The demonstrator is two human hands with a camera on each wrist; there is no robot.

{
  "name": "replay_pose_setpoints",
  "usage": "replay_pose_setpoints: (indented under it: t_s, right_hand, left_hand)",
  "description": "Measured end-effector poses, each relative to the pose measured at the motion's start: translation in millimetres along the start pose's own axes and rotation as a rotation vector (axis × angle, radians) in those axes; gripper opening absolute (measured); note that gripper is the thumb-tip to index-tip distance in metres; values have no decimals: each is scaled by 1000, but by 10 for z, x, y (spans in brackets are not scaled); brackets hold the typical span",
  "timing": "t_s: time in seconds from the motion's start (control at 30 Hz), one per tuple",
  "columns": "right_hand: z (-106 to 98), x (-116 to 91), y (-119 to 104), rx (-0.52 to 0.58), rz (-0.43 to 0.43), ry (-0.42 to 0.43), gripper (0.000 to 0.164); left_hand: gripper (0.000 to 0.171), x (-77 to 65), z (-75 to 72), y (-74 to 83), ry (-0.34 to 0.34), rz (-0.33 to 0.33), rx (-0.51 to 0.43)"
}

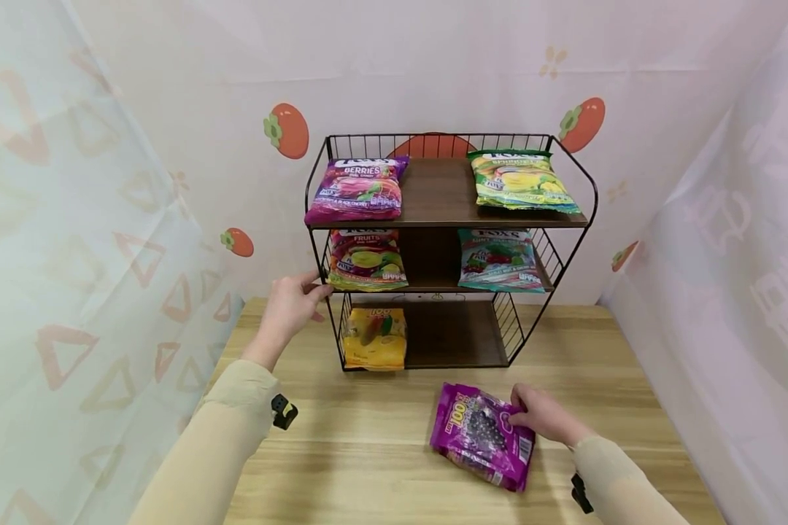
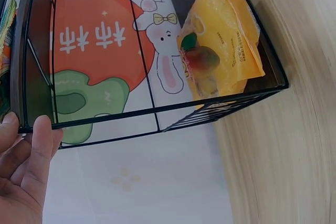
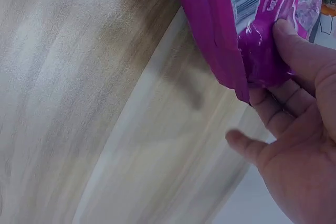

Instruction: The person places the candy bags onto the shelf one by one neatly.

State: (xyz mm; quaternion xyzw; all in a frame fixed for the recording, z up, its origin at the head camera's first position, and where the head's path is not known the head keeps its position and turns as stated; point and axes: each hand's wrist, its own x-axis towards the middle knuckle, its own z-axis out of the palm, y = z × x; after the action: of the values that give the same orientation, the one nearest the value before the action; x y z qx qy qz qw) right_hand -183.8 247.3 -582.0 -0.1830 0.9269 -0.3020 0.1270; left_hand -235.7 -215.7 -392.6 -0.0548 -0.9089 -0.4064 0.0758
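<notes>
My left hand (image 1: 295,299) holds the left side of a three-tier black wire shelf rack (image 1: 443,222) at its middle tier. In the left wrist view, the thumb and fingers (image 2: 41,145) close round the frame at that corner. My right hand (image 1: 543,414) pinches the right end of a purple grape candy bag (image 1: 482,434) over the table in front of the rack. The right wrist view shows the thumb on top of the purple bag (image 3: 262,51), other fingers beneath it and the little finger sticking out.
On the top tier are a berries bag (image 1: 360,191) and a yellow-green bag (image 1: 520,181). A fruits bag (image 1: 366,261) and a teal mint bag (image 1: 501,261) occupy the middle. A yellow mango bag (image 1: 376,339) sits at bottom left. Printed cloth walls (image 1: 138,219) surround the wooden table (image 1: 341,452).
</notes>
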Motion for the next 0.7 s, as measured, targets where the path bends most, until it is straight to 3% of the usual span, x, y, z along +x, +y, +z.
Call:
replay_pose_setpoints:
  t_s: [0.3,0.53,0.7]
  right_hand:
    - [-134,-37,15,-68,-174,34,22]
    - [-326,-105,-25,-270,-119,199,19]
    - [-445,-146,-57,-392,-169,343,19]
  left_hand:
    - [48,-1,-4,19,-25,-27,5]
    - [45,-2,-6,25,-26,-21,0]
    - [45,-10,-16,21,-26,-24,3]
